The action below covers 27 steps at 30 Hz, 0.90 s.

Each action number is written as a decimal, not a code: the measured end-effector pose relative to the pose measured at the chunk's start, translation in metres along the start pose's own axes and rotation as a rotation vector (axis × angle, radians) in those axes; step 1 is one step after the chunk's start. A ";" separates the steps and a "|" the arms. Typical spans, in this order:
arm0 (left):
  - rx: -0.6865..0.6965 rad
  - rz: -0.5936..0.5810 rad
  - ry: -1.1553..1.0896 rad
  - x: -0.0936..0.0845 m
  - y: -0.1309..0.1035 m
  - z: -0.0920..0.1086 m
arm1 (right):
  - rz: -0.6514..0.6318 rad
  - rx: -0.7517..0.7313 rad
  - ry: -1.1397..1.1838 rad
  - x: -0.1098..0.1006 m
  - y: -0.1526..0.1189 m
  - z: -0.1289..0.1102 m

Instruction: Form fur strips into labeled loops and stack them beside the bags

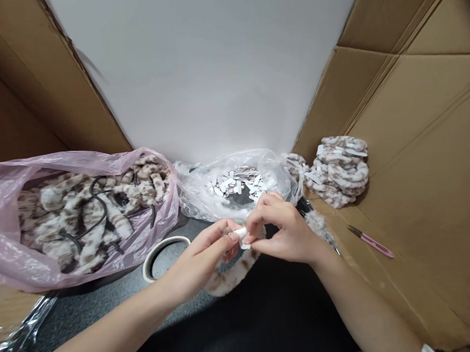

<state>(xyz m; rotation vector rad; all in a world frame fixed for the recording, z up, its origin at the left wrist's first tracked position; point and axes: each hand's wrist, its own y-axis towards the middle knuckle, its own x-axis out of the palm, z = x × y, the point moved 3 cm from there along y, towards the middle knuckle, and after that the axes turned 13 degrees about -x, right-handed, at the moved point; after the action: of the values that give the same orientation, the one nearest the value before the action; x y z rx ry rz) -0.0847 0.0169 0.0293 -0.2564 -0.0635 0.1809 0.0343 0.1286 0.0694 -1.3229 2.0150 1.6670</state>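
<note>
- Fingers (225, 244) of the left hand (203, 254) pinch one end of a white slip (244, 237), just nearer than the clear bag; fingers of the right hand (281, 229) pinch the other, a two-sided grip that likely steadies so small a piece.
- Below the hands, on the near side of the clear bag, a furry loop (225, 284) curves toward the wearer; whether the fingers also grip it cannot be told.
- Nearer than the clear bag and to its left, a pale ring (146, 269), apparently a tape roll, lies flat on the speckled surface (123, 295).
- Pink-handled snips (371, 242) lie on cardboard (426, 145), right of the clear bag, perhaps parked within the right hand's reach.
- The clear bag (199, 201) itself gapes around loose white tags (239, 183), presumably open for easy picking.
- Left of the clear bag, a pink bag (3, 219) spreads wide over furry pieces (71, 216).
- Right of the clear bag, a furry bundle (343, 173) bears white tags, seemingly grouped apart from the bagged pieces.
- Beyond the clear bag rises a white panel (213, 67).
</note>
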 end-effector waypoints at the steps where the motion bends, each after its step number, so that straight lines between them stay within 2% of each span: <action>1: -0.031 -0.015 -0.006 0.001 0.000 0.000 | -0.001 -0.001 0.005 0.001 0.000 0.001; 3: -0.111 -0.064 -0.023 0.002 -0.002 0.000 | 0.005 -0.014 0.023 0.003 -0.001 0.003; 5: -0.136 -0.084 -0.021 0.002 -0.003 0.002 | 0.017 -0.010 0.081 0.003 -0.001 0.004; 9: 0.004 -0.019 0.080 -0.005 -0.002 0.012 | -0.006 0.125 0.276 -0.004 -0.001 0.009; 14: 0.109 0.091 0.306 -0.010 0.000 0.012 | 0.132 0.309 0.357 -0.012 -0.003 0.021; 17: 0.277 0.174 0.525 -0.008 -0.001 0.012 | 0.046 0.495 0.576 0.002 -0.005 0.031; 20: 0.557 0.269 0.753 -0.006 -0.003 0.013 | -0.097 0.723 0.909 0.023 -0.010 0.037; 22: 0.709 0.332 0.874 -0.005 -0.004 0.011 | -0.146 0.815 1.073 0.033 -0.013 0.038; 24: 0.789 0.376 0.964 -0.006 -0.003 0.008 | -0.114 0.875 1.140 0.039 -0.014 0.040; 27: 0.859 0.421 1.037 -0.008 -0.002 0.004 | 0.089 0.951 1.155 0.040 -0.015 0.043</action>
<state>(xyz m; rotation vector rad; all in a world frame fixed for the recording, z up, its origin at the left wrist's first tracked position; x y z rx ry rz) -0.0925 0.0145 0.0333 0.5221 1.0865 0.4527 0.0064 0.1470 0.0184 -1.8696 2.7704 -0.3810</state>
